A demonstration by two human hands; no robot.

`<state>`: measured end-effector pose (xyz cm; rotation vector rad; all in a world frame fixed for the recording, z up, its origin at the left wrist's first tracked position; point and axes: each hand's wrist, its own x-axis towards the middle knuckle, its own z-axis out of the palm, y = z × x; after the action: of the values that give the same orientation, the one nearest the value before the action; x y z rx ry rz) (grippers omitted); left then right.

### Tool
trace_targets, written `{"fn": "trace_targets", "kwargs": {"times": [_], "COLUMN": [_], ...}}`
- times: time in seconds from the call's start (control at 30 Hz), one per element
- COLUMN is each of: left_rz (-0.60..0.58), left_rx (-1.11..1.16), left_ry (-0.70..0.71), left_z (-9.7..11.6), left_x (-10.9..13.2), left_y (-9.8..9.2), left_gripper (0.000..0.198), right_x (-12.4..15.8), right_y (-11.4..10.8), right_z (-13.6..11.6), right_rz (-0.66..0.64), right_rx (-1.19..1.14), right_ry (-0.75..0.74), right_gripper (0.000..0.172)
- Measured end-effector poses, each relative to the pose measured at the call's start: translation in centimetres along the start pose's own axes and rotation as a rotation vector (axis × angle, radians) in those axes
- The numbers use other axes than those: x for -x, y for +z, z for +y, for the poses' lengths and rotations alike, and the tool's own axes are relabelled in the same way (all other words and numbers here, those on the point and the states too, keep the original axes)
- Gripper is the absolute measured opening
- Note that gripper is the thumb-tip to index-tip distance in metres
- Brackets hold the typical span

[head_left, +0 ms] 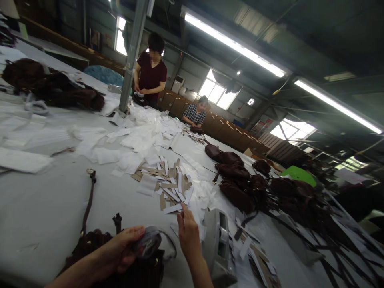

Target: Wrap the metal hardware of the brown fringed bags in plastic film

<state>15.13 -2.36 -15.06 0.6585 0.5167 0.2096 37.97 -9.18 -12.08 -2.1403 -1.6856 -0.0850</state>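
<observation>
My left hand (120, 250) is curled around a shiny, clear-wrapped part (148, 242) of a dark brown bag (99, 256) lying at the near edge of the grey table (45, 216). My right hand (187, 234) reaches forward with its fingers pinched on a white paper strip (172, 209) at the edge of a heap of white and tan card strips (168, 184). A brown strap (89, 200) with a metal ring runs from the bag across the table.
A grey metal machine (219, 244) stands right of my right hand. Brown bags (237, 176) pile up at right and far left (48, 86). White paper scraps (144, 132) cover the middle. A steel post (132, 56) rises mid-table. Two people (151, 72) work at the far end.
</observation>
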Motion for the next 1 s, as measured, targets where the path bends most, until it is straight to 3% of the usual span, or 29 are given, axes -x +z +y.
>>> {"fn": "trace_targets", "kwargs": {"times": [0.13, 0.23, 0.37, 0.63, 0.8, 0.9, 1.0], "left_rz": [0.048, 0.053, 0.006, 0.024, 0.025, 0.020, 0.033], "left_rx": [0.140, 0.223, 0.259, 0.127, 0.078, 0.058, 0.070], "left_ry": [-0.023, -0.034, -0.022, 0.044, 0.103, 0.120, 0.128], "left_z": [0.0, -0.2, -0.4, 0.0, -0.4, -0.7, -0.8], "left_x": [-0.3, -0.3, -0.3, 0.2, 0.0, -0.2, -0.3], "left_y": [-0.9, -1.6, -2.0, -0.1, 0.2, -0.1, -0.3], "left_gripper": [0.039, 0.036, 0.033, 0.038, 0.038, 0.038, 0.037], "right_x": [-4.0, -5.3, -5.7, -6.5, -6.7, -5.5, -2.3], "right_y": [2.1, 3.6, 3.9, 2.7, 0.5, -1.5, -2.9], "right_z": [1.7, 2.2, 2.5, 2.4, 1.2, -0.1, -1.8], "right_rz": [-0.124, -0.161, -0.115, 0.161, 0.260, 0.303, 0.281], "right_rx": [0.106, 0.107, 0.042, -0.280, -0.506, -0.614, -0.699], "right_ry": [-0.062, -0.074, -0.049, 0.145, 0.232, 0.286, 0.326], "right_gripper": [0.049, 0.037, 0.027, 0.024, 0.040, 0.045, 0.043]}}
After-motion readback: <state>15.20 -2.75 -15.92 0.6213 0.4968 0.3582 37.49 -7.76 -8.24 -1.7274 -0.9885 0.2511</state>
